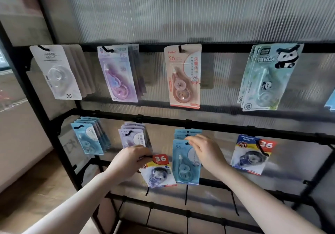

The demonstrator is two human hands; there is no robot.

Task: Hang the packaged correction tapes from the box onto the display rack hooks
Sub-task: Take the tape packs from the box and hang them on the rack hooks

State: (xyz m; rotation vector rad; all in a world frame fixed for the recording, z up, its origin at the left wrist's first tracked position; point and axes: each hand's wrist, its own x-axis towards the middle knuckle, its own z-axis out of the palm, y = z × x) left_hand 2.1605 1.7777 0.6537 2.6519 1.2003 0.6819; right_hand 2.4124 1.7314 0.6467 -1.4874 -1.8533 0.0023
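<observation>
Left hand (pixel 129 158) fingers pinching top of yellow-red tape pack (pixel 159 172), unhooked, at rack (pixel 181 123) lower rail, left of centre. Right hand (pixel 204 152) fingers loosely spread, touching top of blue pack (pixel 185 163) at hook. Risks: hang hole missing hook, pack dropping; blue pack knocked off.

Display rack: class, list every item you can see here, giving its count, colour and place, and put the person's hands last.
display rack: one, black, against ribbed panel.
white packs: several, top row, far left.
purple packs: several, top row.
pink pack: front one, top centre.
panda packs: at least two, pale green, top right.
blue packs: several, lower left.
yellow-red pack: lower right hook.
held pack: one, yellow-red.
left hand: grips held pack.
right hand: at light-blue packs.
</observation>
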